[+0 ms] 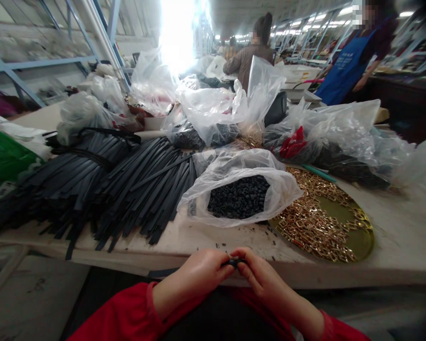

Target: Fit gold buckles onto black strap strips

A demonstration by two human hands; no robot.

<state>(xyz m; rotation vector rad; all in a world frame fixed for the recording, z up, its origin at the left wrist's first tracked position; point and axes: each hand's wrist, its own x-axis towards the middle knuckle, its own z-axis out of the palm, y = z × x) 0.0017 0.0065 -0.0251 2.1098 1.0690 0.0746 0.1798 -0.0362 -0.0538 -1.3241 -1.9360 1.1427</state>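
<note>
At the table's front edge, my left hand (206, 267) and my right hand (253, 271) meet with their fingertips pinched around a black strap (162, 273). Its tail sticks out to the left behind my left wrist. Between the fingertips the strap's end looks dark, and the fingers cover much of it, so I cannot make out any small part there. Just beyond my hands, an open clear plastic bag (193, 199) holds many small black loops (238, 196). To the right, a round gold-coloured tray (364, 241) carries a heap of gold metal buckles (312, 222).
Bundles of long black straps (138, 189) cover the left of the table (404, 227). Filled plastic bags (213, 106) line the back, and a green bag (7, 151) lies far left. Two people stand beyond, one in a blue apron (348, 66).
</note>
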